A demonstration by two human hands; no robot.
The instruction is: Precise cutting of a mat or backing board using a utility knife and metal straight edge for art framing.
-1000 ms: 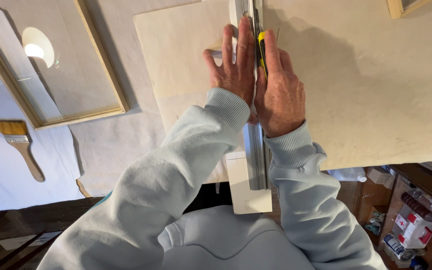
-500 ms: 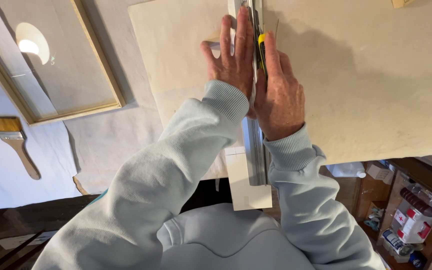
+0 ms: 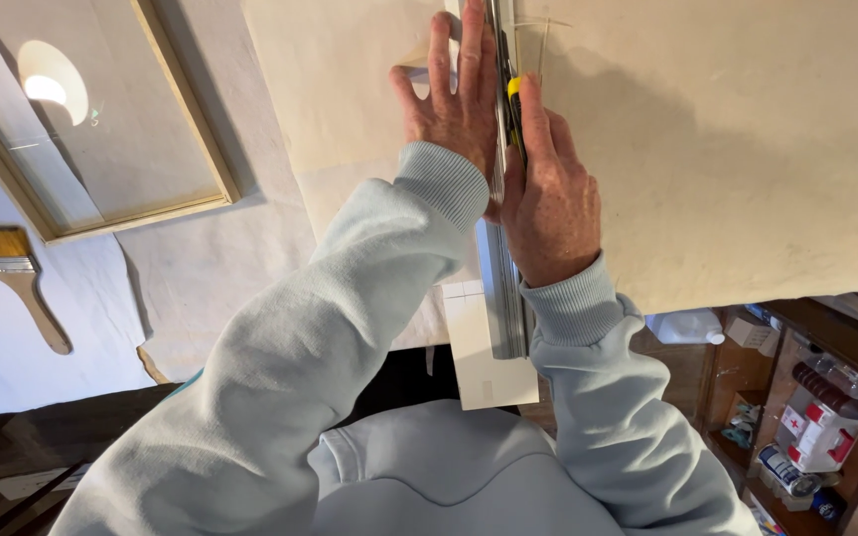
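Observation:
A long metal ruler (image 3: 504, 288) lies lengthwise on a large cream sheet (image 3: 747, 139) spread over the table. My left hand (image 3: 454, 104) presses flat on the ruler and sheet, fingers spread and pointing away from me. My right hand (image 3: 546, 194) is just right of the ruler's edge, shut on a yellow and black knife (image 3: 514, 99) whose tip runs along the ruler. A white card strip (image 3: 484, 347) pokes out under the ruler's near end.
A wooden frame with a glass pane (image 3: 101, 129) lies at the left on white cloth. A flat paintbrush (image 3: 22, 278) rests near the left edge. Shelves with boxes and tins (image 3: 816, 417) stand low at the right.
The view has drifted a little, so the frame and brush sit further left. Both hands stay on the ruler, the right hand looking slightly nearer to me.

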